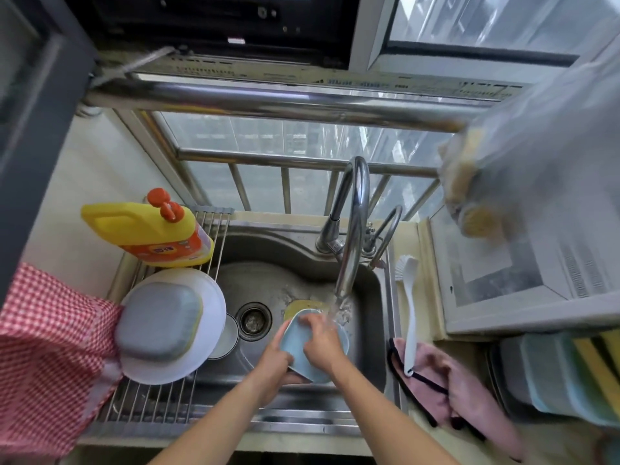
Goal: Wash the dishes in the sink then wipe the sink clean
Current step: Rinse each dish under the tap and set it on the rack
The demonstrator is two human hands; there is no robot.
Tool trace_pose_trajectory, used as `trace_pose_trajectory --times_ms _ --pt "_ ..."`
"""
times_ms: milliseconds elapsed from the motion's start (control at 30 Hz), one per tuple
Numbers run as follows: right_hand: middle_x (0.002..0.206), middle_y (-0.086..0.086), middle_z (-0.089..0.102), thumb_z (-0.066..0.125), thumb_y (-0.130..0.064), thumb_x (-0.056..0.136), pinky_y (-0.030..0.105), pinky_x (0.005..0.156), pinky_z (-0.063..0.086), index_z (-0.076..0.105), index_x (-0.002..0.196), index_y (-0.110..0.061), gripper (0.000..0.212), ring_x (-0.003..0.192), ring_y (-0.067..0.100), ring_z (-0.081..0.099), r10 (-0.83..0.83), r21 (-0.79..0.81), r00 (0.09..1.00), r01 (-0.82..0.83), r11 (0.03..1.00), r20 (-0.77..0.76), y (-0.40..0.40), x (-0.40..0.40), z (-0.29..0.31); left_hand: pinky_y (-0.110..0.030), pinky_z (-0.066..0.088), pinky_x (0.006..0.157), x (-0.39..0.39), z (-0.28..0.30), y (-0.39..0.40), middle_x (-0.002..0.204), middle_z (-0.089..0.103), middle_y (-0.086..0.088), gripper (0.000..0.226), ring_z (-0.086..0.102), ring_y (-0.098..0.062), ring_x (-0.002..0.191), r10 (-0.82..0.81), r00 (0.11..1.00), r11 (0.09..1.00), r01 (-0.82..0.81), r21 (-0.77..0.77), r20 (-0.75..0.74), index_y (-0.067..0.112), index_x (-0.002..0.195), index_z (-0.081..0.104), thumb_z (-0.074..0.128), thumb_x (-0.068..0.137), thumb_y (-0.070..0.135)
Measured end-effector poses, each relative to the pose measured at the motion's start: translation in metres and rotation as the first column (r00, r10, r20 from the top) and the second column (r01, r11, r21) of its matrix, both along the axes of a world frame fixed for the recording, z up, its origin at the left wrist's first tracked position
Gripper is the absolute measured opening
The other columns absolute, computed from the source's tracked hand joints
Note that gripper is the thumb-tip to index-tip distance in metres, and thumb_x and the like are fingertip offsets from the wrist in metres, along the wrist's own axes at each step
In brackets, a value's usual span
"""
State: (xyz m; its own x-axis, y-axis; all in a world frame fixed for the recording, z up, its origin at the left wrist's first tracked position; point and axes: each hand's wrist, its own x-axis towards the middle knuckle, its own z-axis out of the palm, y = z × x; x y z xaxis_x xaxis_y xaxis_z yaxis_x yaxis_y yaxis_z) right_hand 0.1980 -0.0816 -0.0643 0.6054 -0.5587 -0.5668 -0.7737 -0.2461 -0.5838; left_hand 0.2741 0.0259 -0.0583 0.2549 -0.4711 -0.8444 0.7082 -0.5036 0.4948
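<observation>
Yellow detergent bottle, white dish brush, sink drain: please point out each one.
Yellow detergent bottle [144, 226]: head view, on its yellow body.
White dish brush [410, 317]: head view, on its handle.
Sink drain [253, 321]: head view, on its strainer.

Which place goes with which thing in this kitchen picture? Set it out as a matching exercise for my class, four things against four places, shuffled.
Things:
1. light blue dish
2. yellow detergent bottle
3. white brush
4. grey container

Places:
a. upside down on the white plate
b. lying on the rack's far end
c. held under the running tap
d. right of the sink, handle on the pink cloth

Pairs: 1-c, 2-b, 3-d, 4-a
</observation>
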Motion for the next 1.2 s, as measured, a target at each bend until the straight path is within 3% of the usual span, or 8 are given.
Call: trace_pose_trajectory --times_ms 200,333,433,633,867,1000,1100,1200 --pt "0.092 -0.001 0.065 0.057 -0.010 0.082 0.029 0.078 0.047 0.069 0.092 -0.015 0.016 0.088 0.021 0.060 0.212 0.112 0.977 -0.213 0.971 0.024 0.011 -0.005 0.004 -0.049 0.055 0.071 0.007 -0.002 -0.002 0.106 0.076 -0.009 0.098 0.069 -0.032 0.093 0.139 0.988 0.989 -0.142 -0.039 -0.066 0.038 0.146 0.046 0.026 0.075 -0.025" --pt "0.120 0.009 0.058 0.051 -0.008 0.091 0.037 0.091 0.050 0.057 0.107 -0.019 0.021 0.112 0.031 0.058 -0.024 -0.101 0.983 0.005 0.995 -0.184 -0.003 -0.010 0.005 -0.064 0.056 0.075 0.006 0.001 -0.003 0.120 0.072 -0.007 0.097 0.070 -0.039 0.104 0.125 0.989 0.989 -0.131 -0.070 -0.083 0.035 0.142 0.051 0.023 0.072 -0.025" --pt "0.129 0.008 0.044 0.051 -0.003 0.086 0.040 0.104 0.043 0.051 0.130 -0.017 0.046 0.121 0.029 0.044 0.040 -0.141 0.997 -0.050 0.989 -0.067 -0.006 -0.007 0.001 -0.063 0.057 0.073 0.000 0.004 -0.004 0.125 0.069 -0.008 0.096 0.070 -0.039 0.101 0.063 0.994 0.995 -0.069 -0.073 -0.085 0.038 0.139 0.052 0.024 0.073 -0.026" --pt "0.093 0.007 0.066 0.056 -0.014 0.084 0.044 0.083 0.052 0.068 0.090 -0.014 0.013 0.090 0.028 0.062 0.299 0.040 0.954 -0.298 0.954 -0.009 -0.001 -0.011 0.000 -0.061 0.054 0.079 0.005 0.003 -0.009 0.113 0.073 -0.014 0.101 0.068 -0.033 0.091 0.081 0.995 0.994 -0.085 -0.067 -0.062 0.040 0.144 0.048 0.026 0.070 -0.024" --pt "0.138 0.008 0.040 0.053 -0.010 0.089 0.040 0.109 0.040 0.048 0.134 -0.023 0.048 0.131 0.030 0.040 0.045 -0.082 0.987 -0.058 0.995 -0.156 -0.013 -0.011 0.002 -0.065 0.056 0.076 0.003 0.013 -0.011 0.121 0.071 -0.011 0.093 0.070 -0.039 0.095 -0.008 0.999 0.997 0.004 -0.074 -0.048 0.042 0.136 0.052 0.026 0.074 -0.022" --pt "0.121 0.007 0.053 0.043 -0.026 0.081 0.037 0.103 0.042 0.063 0.114 -0.023 0.039 0.115 0.024 0.049 0.192 0.047 0.981 -0.192 0.980 0.007 -0.004 -0.003 0.011 -0.057 0.059 0.074 0.004 0.014 -0.015 0.121 0.070 -0.013 0.082 0.069 -0.034 0.087 0.014 0.999 0.999 -0.015 -0.038 -0.033 0.042 0.138 0.050 0.034 0.079 -0.014" --pt "0.099 0.003 0.063 0.035 -0.033 0.083 0.043 0.090 0.048 0.065 0.086 -0.032 0.029 0.097 0.021 0.058 0.157 0.114 0.985 -0.164 0.980 0.072 0.000 -0.006 0.015 -0.041 0.059 0.068 0.006 0.026 -0.021 0.096 0.072 -0.014 0.031 0.068 -0.023 0.079 0.029 0.999 1.000 -0.029 -0.002 -0.024 0.018 0.113 0.066 0.041 0.098 0.011" --pt "0.083 -0.006 0.063 0.048 -0.044 0.093 0.036 0.076 0.048 0.061 0.080 -0.029 0.024 0.081 0.012 0.058 0.082 0.089 0.991 -0.092 0.992 0.110 0.001 -0.014 0.025 -0.036 0.056 0.066 0.003 0.027 -0.028 0.076 0.069 -0.009 0.048 0.065 -0.023 0.072 0.048 0.999 0.998 -0.048 0.042 -0.007 0.009 0.080 0.063 0.033 0.108 0.034"
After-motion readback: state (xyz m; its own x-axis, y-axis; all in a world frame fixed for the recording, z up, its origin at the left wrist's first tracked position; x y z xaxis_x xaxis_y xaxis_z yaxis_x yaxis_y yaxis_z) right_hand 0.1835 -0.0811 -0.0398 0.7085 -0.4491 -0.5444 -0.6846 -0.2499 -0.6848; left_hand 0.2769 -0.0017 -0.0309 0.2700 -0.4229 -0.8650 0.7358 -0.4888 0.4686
